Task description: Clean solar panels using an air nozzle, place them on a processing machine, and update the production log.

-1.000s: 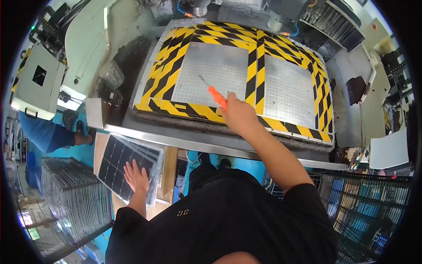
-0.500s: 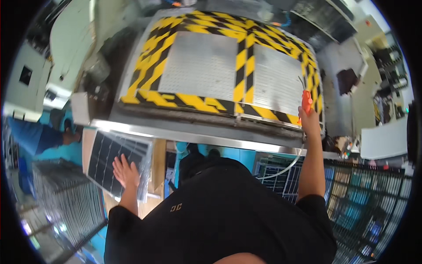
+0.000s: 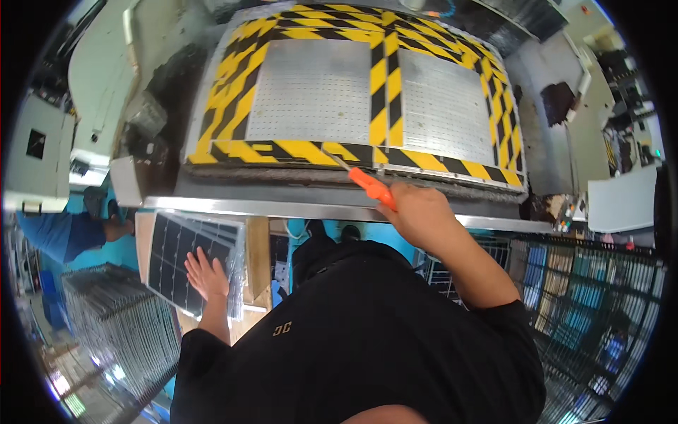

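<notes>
My right hand (image 3: 422,213) is closed around an orange air blow gun (image 3: 371,188), its thin nozzle pointing up and left over the near striped edge of the worktable. The hose is hidden now. Past the nozzle lie two flat, perforated metal plates, a left plate (image 3: 311,95) and a right plate (image 3: 445,106), framed in yellow and black striped tape (image 3: 296,150). My left hand (image 3: 207,277) has its fingers spread over a stack of dark, gridded panels (image 3: 169,244) with clear film at the right side. Whether the palm touches the panels I cannot tell.
A metal rail (image 3: 282,208) runs along the table's front. To the left stands a stack of thin trays (image 3: 131,318), with another person's blue clothing (image 3: 53,230) beyond it. A black wire rack (image 3: 586,304) fills the right side.
My right hand has swung left with the air blow gun, from the right plate's corner to the table's front middle. My left hand stays over the panels. The view has shifted slightly.
</notes>
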### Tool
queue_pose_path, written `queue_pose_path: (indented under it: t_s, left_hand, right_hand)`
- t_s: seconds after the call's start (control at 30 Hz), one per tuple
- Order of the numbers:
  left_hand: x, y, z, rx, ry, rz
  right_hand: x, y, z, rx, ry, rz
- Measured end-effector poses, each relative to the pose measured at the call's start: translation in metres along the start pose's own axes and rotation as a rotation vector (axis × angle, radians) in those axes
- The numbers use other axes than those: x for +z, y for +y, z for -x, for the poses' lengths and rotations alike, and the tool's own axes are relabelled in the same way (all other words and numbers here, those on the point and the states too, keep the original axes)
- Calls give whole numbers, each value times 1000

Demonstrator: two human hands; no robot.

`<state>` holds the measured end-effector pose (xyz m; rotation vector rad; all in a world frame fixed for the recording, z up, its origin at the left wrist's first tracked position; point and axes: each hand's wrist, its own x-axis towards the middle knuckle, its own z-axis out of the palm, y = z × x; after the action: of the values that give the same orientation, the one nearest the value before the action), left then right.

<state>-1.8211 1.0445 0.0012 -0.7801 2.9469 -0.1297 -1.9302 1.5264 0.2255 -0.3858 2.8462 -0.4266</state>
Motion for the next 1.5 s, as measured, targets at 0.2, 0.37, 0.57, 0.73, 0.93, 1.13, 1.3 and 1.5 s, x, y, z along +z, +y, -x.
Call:
queue_pose_path:
  t_s: [0.2,0.37,0.57,0.73,0.93,1.13,1.3,1.5]
  left_hand:
    - [-2,-6,2,-30,-10,-53]
    - [2,-5,-5,2,8,-56]
    - [-19,11,5,-33,-46,-10]
    - [-15,7,2,0,-34,31]
    - [-19,-8,8,-44,-21,70]
    - [-38,-19,2,135,179,267]
    - [7,-65,7,-202,129,1387]
    - [2,-148,52,-708,243,2431]
  right_hand:
    - [-29,80,78,462,3,68]
    - [-45,207,109,812,191,-139]
    - [-2,139,-26,569,281,-33]
    - [38,-10,-111,-16,151,-55]
    - [23,260,-57,540,333,-1]
    - [-34,199,37,441,344,-977]
    - [-50,-52,47,-417,-300,-745]
    - [42,-107,58,-290,-621,-443]
